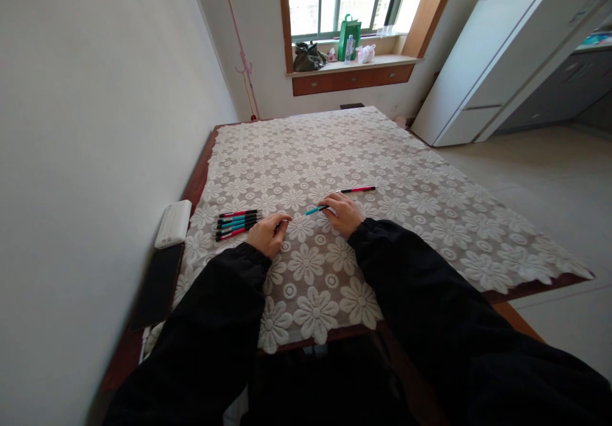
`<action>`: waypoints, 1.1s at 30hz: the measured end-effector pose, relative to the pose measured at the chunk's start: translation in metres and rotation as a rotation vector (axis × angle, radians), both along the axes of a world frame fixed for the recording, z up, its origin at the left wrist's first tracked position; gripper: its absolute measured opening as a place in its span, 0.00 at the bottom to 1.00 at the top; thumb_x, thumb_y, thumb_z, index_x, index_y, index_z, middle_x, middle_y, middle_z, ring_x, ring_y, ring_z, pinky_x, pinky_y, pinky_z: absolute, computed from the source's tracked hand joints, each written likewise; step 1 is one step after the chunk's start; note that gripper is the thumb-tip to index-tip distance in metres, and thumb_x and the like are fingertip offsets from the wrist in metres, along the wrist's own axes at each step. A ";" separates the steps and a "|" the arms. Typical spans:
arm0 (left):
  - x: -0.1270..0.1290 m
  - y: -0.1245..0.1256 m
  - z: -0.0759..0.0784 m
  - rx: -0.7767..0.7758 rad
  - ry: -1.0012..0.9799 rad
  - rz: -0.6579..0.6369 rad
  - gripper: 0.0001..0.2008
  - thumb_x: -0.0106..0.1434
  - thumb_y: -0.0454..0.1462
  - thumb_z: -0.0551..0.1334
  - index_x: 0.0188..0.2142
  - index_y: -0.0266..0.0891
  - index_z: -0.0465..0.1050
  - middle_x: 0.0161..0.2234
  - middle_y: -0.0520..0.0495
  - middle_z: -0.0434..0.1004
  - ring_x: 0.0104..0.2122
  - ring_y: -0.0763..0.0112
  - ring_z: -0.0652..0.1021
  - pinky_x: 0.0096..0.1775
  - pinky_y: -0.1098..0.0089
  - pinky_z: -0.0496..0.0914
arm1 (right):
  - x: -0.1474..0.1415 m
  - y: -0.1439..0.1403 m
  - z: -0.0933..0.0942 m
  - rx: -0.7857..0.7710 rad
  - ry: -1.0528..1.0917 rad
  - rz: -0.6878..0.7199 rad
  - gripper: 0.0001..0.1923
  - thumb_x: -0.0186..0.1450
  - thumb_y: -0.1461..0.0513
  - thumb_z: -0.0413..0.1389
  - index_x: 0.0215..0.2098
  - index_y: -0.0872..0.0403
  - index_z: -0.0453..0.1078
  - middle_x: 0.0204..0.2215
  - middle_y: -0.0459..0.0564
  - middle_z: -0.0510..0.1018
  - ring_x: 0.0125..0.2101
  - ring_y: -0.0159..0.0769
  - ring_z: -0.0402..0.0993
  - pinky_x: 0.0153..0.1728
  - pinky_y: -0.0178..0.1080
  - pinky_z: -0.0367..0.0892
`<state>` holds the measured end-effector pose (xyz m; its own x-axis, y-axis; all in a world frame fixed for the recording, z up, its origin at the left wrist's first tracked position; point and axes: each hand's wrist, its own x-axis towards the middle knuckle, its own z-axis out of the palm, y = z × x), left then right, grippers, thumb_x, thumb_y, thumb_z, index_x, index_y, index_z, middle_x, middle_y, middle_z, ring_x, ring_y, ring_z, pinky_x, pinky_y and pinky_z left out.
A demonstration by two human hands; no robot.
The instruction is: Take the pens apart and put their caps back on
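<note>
My right hand rests on the lace tablecloth with its fingers pinched on one end of a teal pen. A little to the left, my left hand lies curled on the cloth, fingertips near the pen's other end; I cannot tell whether it touches the pen. Left of that hand lies a row of several pink and teal pens, side by side. One pink pen lies alone just beyond my right hand.
A white power bank and a dark flat device lie along the table's left edge, by the wall. A white fridge stands at the back right. Bags sit on the window sill.
</note>
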<state>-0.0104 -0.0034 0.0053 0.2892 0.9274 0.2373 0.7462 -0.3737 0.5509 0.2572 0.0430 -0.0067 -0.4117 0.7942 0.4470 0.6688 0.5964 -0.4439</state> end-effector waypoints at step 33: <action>-0.008 0.004 -0.001 0.152 -0.035 -0.038 0.08 0.63 0.35 0.65 0.42 0.42 0.74 0.35 0.50 0.81 0.28 0.71 0.75 0.34 0.68 0.71 | -0.006 -0.004 0.006 -0.090 0.513 0.020 0.06 0.62 0.62 0.56 0.37 0.52 0.73 0.27 0.44 0.72 0.28 0.33 0.67 0.32 0.37 0.65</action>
<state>-0.0184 0.0009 0.0039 0.3128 0.8683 0.3849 0.7113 -0.4828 0.5109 0.2515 0.0394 -0.0002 -0.1732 0.8332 0.5251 0.3407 0.5509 -0.7618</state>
